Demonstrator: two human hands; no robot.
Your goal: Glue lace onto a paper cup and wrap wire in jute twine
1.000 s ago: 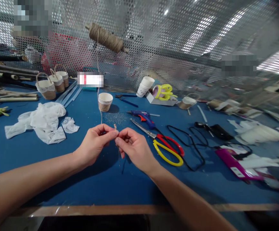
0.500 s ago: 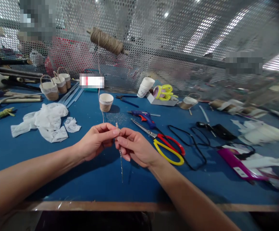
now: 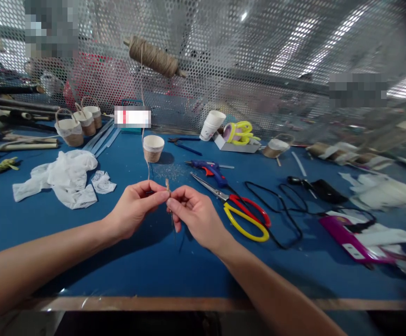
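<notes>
My left hand (image 3: pixel 134 207) pinches jute twine (image 3: pixel 148 169) against the upper end of a thin wire (image 3: pixel 172 221). My right hand (image 3: pixel 197 217) is closed on the same wire just below, fingertips touching those of the left. The wire's wrapped tip shows above the fingers, and its bare end hangs beneath them. From a spool of twine (image 3: pixel 154 57) on the mesh, the strand runs down past a small paper cup (image 3: pixel 153 150), its outside wrapped in brown, into my left hand. Fingers hide where twine and wire meet.
Scissors (image 3: pixel 246 217) and a blue glue gun (image 3: pixel 209 170) lie right of my hands, with a black cord trailing. White lace (image 3: pixel 66 177) and small handled baskets (image 3: pixel 70 133) are left. Pliers (image 3: pixel 187 145), stacked cups (image 3: pixel 212 125) and a purple box (image 3: pixel 349 238) stand farther off.
Both hands have shifted slightly left together, still pinching. The wire appears turned, and its lower end is blurred and hangs higher than before.
</notes>
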